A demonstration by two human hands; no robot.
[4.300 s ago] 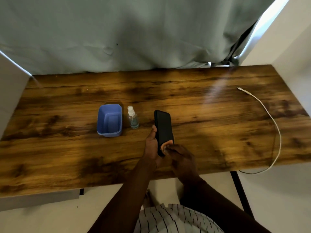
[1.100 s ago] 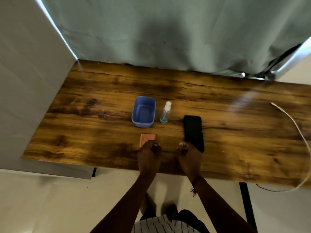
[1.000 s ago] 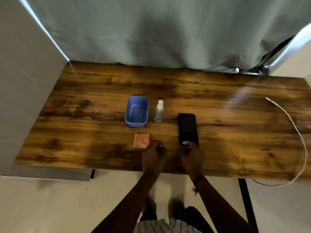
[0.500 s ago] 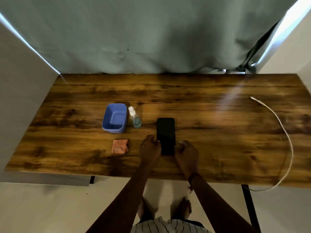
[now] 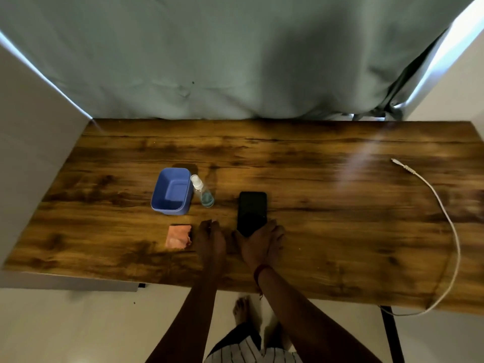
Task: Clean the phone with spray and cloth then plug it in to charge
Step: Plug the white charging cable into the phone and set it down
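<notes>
Right hand on the phone, which lies flat on the surface.
Its grip wraps the phone's near end (screen dark); the left hand rests loosely curled, holding nothing, just beside the cloth.

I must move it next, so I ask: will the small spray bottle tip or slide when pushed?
The spray bottle stands upright, tall and narrow, so a push near its cap would likely tip it. It looks only partly filled, so probably light. The wooden table shines, so it may slide easily.
</notes>
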